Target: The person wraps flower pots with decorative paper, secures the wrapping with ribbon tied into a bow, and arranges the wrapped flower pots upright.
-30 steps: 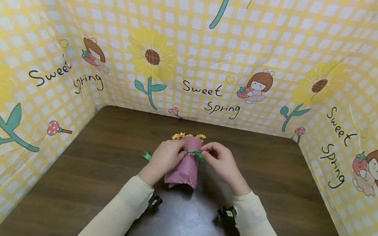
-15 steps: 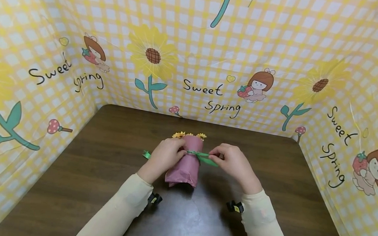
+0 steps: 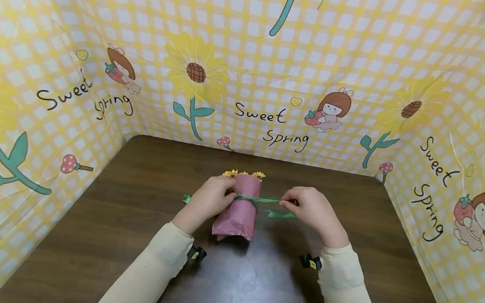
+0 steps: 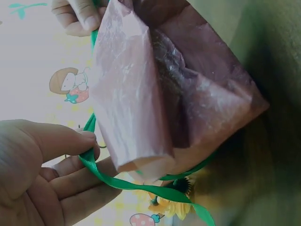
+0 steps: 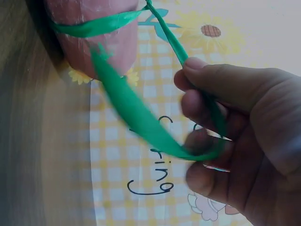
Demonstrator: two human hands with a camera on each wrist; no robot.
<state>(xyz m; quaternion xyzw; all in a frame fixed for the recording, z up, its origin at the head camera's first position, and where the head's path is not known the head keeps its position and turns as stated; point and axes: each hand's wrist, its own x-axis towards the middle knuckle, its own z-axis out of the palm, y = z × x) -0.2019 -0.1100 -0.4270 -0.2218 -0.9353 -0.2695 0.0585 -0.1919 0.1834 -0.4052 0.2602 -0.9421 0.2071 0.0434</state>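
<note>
A bouquet in pink wrapping paper (image 3: 239,217) lies on the table, its yellow flowers (image 3: 259,175) toward the back. Around its middle runs a green ribbon (image 3: 264,200), crossed or knotted on top. My left hand (image 3: 209,198) pinches one ribbon end between thumb and forefinger at the bouquet's left side; in the left wrist view the ribbon's tail hangs past the fingers. Off to the right, my right hand (image 3: 313,210) pinches the other end, stretched taut from the knot. In the right wrist view a loose ribbon tail (image 5: 136,117) curls below the fingers, blurred.
The brown wooden table (image 3: 110,236) is bordered at the back and sides by a yellow checked cloth (image 3: 239,55) with printed flowers and lettering. A black wrist camera (image 3: 311,261) sits at the right cuff, another black camera (image 3: 197,253) at the left.
My right hand has moved to the right, drawing its ribbon end out from the bouquet into a straight line. My left hand has stayed nearly in place at the bouquet's left side.
</note>
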